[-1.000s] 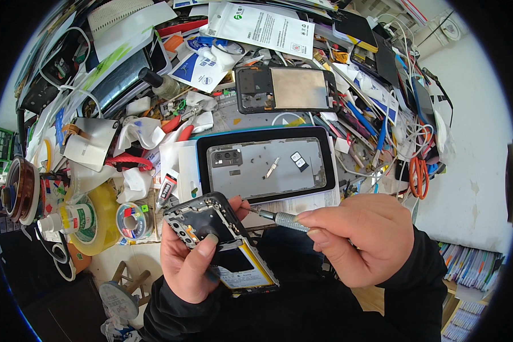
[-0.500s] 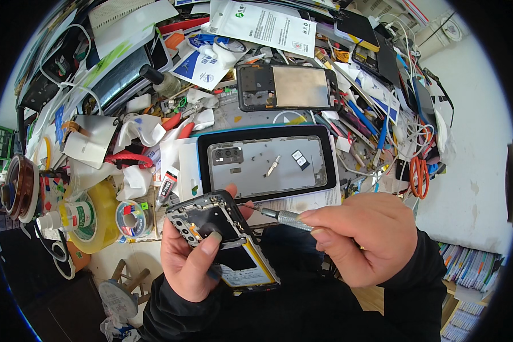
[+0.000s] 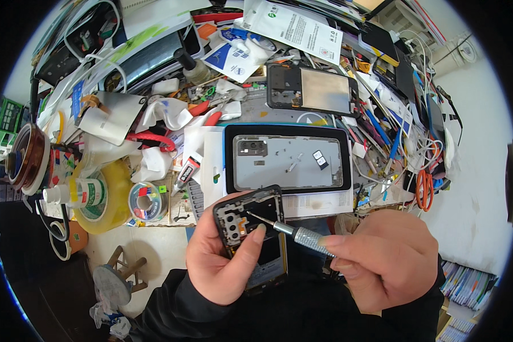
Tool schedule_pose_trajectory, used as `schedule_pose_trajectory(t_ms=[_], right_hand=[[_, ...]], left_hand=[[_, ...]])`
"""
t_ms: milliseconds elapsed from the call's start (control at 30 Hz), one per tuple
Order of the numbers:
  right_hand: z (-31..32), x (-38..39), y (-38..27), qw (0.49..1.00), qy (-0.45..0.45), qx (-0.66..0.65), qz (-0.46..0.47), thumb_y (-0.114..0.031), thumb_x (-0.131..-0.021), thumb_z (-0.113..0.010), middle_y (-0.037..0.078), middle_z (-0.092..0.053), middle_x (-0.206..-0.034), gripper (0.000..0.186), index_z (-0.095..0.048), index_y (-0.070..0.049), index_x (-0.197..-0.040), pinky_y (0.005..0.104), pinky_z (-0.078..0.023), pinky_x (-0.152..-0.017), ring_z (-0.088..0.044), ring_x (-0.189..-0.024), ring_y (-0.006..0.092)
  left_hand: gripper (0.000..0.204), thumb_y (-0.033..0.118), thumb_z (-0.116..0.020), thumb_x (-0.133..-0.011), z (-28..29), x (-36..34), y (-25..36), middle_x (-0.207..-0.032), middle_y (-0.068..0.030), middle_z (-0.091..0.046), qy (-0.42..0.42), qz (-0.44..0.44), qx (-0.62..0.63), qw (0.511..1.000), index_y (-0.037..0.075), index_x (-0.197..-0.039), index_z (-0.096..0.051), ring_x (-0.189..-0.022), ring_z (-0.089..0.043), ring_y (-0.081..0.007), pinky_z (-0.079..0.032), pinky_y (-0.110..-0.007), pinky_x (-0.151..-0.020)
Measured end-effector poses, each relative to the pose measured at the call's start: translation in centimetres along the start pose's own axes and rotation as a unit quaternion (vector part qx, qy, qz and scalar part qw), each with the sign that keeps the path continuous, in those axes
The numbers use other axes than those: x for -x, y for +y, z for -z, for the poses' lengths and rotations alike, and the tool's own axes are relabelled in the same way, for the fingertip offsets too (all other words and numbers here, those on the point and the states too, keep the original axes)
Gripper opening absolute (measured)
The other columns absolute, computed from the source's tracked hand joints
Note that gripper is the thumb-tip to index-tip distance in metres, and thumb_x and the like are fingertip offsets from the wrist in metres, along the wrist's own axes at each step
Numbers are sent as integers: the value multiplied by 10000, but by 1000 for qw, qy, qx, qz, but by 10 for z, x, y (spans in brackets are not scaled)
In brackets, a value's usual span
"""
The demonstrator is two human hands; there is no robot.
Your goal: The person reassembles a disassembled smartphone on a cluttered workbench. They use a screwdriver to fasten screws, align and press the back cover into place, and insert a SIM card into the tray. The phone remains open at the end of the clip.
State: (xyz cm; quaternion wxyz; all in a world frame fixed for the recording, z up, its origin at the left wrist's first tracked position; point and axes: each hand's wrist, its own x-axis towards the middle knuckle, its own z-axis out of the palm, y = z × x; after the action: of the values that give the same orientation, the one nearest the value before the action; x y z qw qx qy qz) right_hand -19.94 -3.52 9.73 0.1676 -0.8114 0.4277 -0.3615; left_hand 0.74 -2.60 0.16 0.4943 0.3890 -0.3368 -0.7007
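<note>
My left hand (image 3: 219, 265) grips an opened smartphone (image 3: 272, 256), tilted, its inner side showing camera openings, metal brackets and a battery. The left thumb presses on its inner face. In my right hand (image 3: 390, 259) is a precision screwdriver (image 3: 308, 238) with a knurled silver handle, held between thumb and fingers. Its thin tip reaches over the upper part of the phone near the brackets; I cannot tell whether it touches. Beyond the phone, a grey phone back cover (image 3: 279, 171) lies in a black-rimmed tray (image 3: 344, 154), with tiny screws, a SIM tray (image 3: 321, 160) and a small light-coloured strip on it.
A phone frame with a metallic panel (image 3: 325, 91) lies behind the tray. To the left are a glue tube (image 3: 187, 172), a solder spool (image 3: 147, 200), a yellow tape roll (image 3: 111, 199) and red-handled pliers (image 3: 154, 138). Orange cable (image 3: 424, 191) hangs at right; a stool (image 3: 117, 279) stands below.
The screwdriver tip has moved from beside the phone's edge to over its inner upper part. The phone is turned more upright, and the whole view has shifted, with the bench sitting further right.
</note>
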Motion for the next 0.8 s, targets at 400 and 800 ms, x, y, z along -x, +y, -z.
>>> schedule_pose_trajectory(t_ms=[400, 800], right_hand=[[-3, -1, -4, 999, -35, 5, 9, 4, -664, -866, 59, -661, -674, 402, -751, 10, -1049, 302, -433, -458, -605, -499, 206], [-2, -11, -14, 997, -59, 55, 3, -8, -731, -778, 40, -609, -597, 262, -753, -6, -992, 308, -393, -434, -546, -445, 205]], left_hand=[[472, -85, -642, -957, -5, 5, 4, -1188, -86, -693, -23, -32, -57, 998, -62, -1405, -494, -1034, -637, -82, -502, -230, -918], [467, -70, -662, -937, -5, 7, -2, -1126, -73, -720, 3, -61, -112, 992, -55, -1384, -525, -986, -642, -66, -505, -215, -882]])
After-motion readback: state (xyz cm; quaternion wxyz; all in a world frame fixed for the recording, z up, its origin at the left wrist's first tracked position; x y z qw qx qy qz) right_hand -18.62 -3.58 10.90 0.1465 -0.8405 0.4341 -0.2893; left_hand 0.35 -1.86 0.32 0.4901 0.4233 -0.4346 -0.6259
